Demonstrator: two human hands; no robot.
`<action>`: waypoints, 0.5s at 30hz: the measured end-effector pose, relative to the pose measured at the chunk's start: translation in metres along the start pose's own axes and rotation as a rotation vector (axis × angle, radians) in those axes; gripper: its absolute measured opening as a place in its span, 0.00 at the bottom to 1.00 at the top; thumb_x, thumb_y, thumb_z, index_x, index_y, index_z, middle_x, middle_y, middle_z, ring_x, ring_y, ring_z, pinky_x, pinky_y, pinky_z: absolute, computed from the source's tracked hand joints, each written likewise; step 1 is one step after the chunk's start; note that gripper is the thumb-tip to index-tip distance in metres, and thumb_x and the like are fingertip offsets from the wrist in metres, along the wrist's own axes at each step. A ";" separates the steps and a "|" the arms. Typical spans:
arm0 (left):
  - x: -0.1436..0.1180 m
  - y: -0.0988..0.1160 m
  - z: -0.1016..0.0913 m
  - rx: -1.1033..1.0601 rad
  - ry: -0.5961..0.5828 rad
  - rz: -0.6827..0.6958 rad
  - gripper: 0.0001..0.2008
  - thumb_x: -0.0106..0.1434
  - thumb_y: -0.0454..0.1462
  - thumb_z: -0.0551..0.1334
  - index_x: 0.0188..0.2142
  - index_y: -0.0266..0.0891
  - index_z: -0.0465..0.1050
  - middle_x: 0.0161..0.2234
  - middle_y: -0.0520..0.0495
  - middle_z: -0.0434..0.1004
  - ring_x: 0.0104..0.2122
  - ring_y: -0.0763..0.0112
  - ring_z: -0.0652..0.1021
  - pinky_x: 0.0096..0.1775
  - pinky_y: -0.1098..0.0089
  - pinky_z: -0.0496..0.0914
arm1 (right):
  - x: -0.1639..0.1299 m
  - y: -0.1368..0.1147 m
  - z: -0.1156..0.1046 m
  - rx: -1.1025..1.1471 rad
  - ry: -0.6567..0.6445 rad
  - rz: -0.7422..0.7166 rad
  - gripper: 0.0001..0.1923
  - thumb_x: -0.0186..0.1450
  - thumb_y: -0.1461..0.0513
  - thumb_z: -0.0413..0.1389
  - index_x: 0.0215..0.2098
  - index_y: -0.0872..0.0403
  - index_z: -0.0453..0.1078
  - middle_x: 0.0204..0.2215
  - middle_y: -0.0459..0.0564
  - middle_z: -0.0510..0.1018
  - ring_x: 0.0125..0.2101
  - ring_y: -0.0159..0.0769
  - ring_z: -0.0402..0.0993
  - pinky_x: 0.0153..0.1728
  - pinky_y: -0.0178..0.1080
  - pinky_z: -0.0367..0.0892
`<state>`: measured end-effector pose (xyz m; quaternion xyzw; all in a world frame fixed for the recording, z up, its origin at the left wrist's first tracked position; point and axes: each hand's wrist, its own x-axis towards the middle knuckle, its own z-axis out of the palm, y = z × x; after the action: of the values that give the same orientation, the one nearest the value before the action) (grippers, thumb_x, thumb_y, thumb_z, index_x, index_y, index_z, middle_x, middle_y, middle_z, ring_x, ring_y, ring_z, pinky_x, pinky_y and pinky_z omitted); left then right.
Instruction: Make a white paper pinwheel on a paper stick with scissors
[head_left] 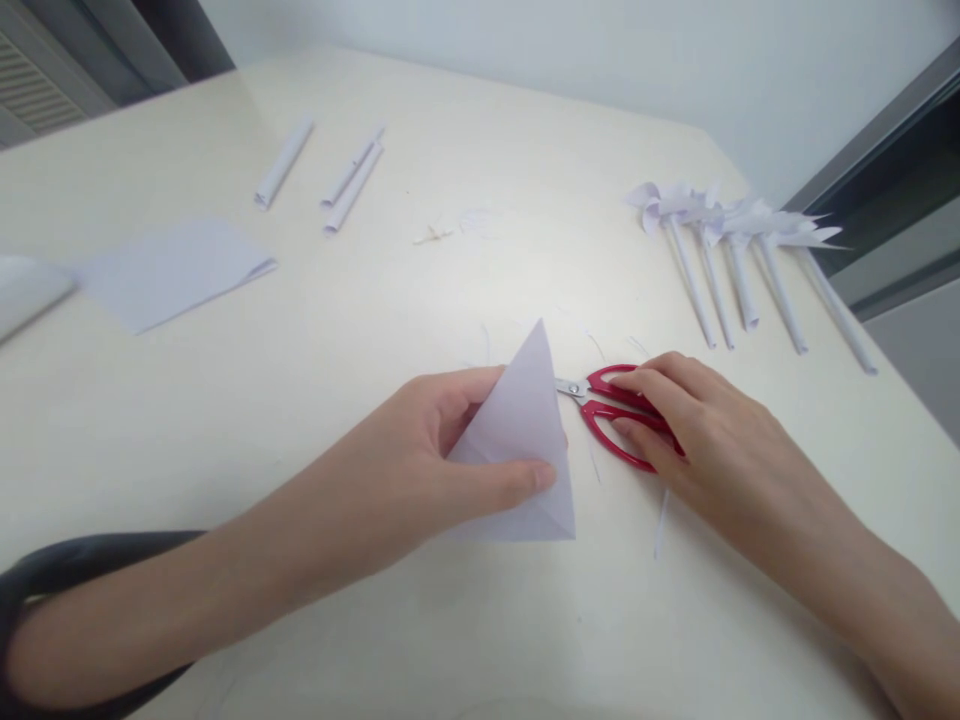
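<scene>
A folded white paper triangle (517,420) is held in my left hand (450,460), the thumb pressed flat on its front and the other fingers behind it. My right hand (682,410) grips the red handles of a pair of scissors (622,415). The scissors point left, and their metal blades pass behind the paper's right edge, so the tips are hidden. Whether the blades touch the paper I cannot tell. Thin paper slivers (594,462) lie on the table around the scissors.
Several paper pinwheels on rolled sticks (742,225) lie at the right of the white table (360,630). Three rolled paper tubes (285,165) rest at the back left. Folded paper sheets (180,275) are at the left. Small cotton-swab-like pieces (433,235) lie near the middle.
</scene>
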<state>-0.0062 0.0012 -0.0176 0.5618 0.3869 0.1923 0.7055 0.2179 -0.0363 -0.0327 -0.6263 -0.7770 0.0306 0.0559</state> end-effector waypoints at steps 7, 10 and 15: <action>-0.006 0.003 -0.006 -0.028 0.056 0.054 0.07 0.57 0.34 0.63 0.37 0.43 0.73 0.30 0.56 0.78 0.28 0.75 0.77 0.28 0.81 0.73 | 0.000 0.001 -0.018 0.436 -0.028 0.220 0.10 0.59 0.54 0.57 0.38 0.48 0.70 0.35 0.48 0.75 0.30 0.37 0.71 0.26 0.38 0.68; -0.009 0.004 -0.009 -0.033 0.097 0.072 0.12 0.60 0.32 0.59 0.43 0.46 0.72 0.33 0.56 0.78 0.31 0.73 0.78 0.29 0.78 0.74 | 0.000 0.000 -0.029 0.926 -0.138 0.300 0.09 0.61 0.55 0.57 0.37 0.49 0.67 0.36 0.47 0.75 0.35 0.36 0.72 0.29 0.34 0.70; -0.010 0.006 -0.012 -0.046 0.139 0.102 0.21 0.61 0.27 0.54 0.48 0.52 0.69 0.35 0.60 0.77 0.33 0.76 0.77 0.32 0.80 0.73 | -0.006 -0.008 -0.022 1.474 -0.323 0.210 0.10 0.59 0.55 0.59 0.30 0.51 0.64 0.25 0.43 0.69 0.23 0.27 0.67 0.24 0.28 0.68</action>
<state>-0.0204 0.0039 -0.0093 0.5497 0.4013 0.2751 0.6790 0.2144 -0.0440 -0.0099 -0.4851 -0.4903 0.6382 0.3421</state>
